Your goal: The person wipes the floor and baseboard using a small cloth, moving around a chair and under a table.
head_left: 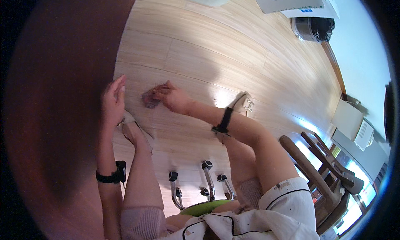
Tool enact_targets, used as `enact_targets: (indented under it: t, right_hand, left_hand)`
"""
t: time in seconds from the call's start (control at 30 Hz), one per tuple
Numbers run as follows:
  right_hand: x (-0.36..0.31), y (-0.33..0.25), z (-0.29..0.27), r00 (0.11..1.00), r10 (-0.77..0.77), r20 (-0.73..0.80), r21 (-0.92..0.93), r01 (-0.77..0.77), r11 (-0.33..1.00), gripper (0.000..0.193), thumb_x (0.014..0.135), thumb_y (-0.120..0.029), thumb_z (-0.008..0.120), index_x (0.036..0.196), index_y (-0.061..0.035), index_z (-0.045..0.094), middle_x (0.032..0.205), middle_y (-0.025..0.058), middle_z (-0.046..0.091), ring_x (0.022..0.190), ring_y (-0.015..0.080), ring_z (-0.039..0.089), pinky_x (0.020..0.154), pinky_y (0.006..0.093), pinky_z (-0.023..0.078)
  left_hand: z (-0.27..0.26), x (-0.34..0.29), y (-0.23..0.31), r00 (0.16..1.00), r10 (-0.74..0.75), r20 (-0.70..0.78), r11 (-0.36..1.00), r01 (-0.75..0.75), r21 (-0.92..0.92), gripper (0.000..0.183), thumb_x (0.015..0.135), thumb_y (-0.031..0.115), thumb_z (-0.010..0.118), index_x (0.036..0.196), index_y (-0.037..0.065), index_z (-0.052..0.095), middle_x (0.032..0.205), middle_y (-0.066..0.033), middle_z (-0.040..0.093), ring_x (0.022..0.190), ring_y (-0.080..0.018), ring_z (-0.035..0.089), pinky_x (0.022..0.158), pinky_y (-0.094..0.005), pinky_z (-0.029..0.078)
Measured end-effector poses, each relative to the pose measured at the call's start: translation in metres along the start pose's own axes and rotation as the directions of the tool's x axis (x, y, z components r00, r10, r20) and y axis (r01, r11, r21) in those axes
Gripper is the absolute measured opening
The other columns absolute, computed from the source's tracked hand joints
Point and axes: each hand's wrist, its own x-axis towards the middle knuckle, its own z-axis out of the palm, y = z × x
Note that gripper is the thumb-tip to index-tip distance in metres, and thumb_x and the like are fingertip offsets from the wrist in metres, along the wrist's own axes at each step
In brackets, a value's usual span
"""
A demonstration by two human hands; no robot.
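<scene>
My right hand [174, 99] reaches low over the wooden floor, its fingers curled onto a small crumpled, purplish-grey, partly see-through thing [149, 99]. Blur and the fingers hide what kind of thing it is, and whether it is lifted off the floor cannot be told. My left hand [113, 100] hangs beside the dark panel edge, near my left shoe, fingers stretched and nothing seen in it. Both wrists carry black bands.
A large dark brown surface [62, 73] fills the left side. Beneath me is a green-seated chair [204, 207] on casters. Brown wooden chairs [308, 169] stand at the right. A black-lined bin [314, 29] and a pale box [348, 119] line the wall.
</scene>
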Motion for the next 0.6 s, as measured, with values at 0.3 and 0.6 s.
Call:
enact_targets:
  t: [0.3, 0.6]
  right_hand:
    - [0.057, 0.132, -0.128, 0.593, 0.316, -0.741, -0.087, -0.551, 0.830, 0.032, 0.080, -0.010, 0.060, 0.112, -0.0063, 0.064, 0.087, 0.0173, 0.070, 0.076, 0.0354, 0.063, 0.078, 0.0441, 0.051]
    - [0.087, 0.007, 0.049, 0.976, -0.190, -0.109, -0.224, 0.162, 0.961, 0.039, 0.080, -0.002, 0.058, 0.118, -0.0125, 0.060, 0.112, 0.0111, 0.064, 0.096, 0.0318, 0.058, 0.093, 0.0437, 0.041]
  left_hand:
    - [-0.021, -0.039, 0.023, 0.997, -0.047, 0.061, 0.987, 0.037, 0.155, 0.029, 0.097, 0.005, 0.050, 0.125, 0.001, 0.059, 0.120, -0.0154, 0.064, 0.112, -0.0246, 0.062, 0.095, -0.0344, 0.048]
    - [-0.044, -0.048, 0.014, 0.999, 0.045, -0.018, 0.985, -0.041, 0.167, 0.029, 0.095, 0.003, 0.051, 0.123, 0.001, 0.059, 0.117, -0.0146, 0.065, 0.108, -0.0252, 0.063, 0.094, -0.0338, 0.048]
